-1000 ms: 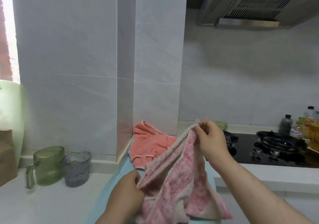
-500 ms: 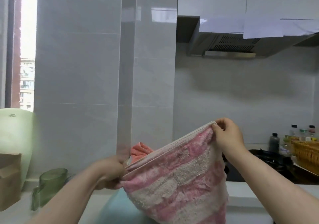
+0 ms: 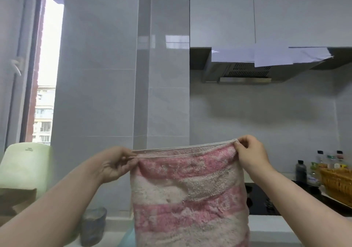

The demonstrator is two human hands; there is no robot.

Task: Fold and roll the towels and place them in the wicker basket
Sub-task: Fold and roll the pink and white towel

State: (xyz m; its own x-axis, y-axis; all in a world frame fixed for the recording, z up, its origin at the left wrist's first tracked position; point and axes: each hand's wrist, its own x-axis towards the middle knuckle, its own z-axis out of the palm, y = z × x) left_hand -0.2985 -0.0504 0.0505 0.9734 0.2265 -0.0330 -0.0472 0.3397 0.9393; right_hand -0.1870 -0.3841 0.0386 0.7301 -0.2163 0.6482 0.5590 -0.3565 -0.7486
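Head view: pink-and-white striped towel (image 3: pixel 188 189) hangs at 6 o'clock, held up above the worktop (image 3: pixel 270 225) by its top hem. L hand (image 3: pixel 114 163) at 8 o'clock, fingers clamped in a pinch on one end of the hem; R hand (image 3: pixel 251 155) at 3 o'clock, fingers pinched on the other end. Hem pulled taut btwn them, 2 edges showing. Wicker basket (image 3: pixel 337 184) at 4 o'clock, frame edge, well apart from the towel, bottles (image 3: pixel 301 170) just beside it. Grey cup (image 3: pixel 93 225) at 7 o'clock.
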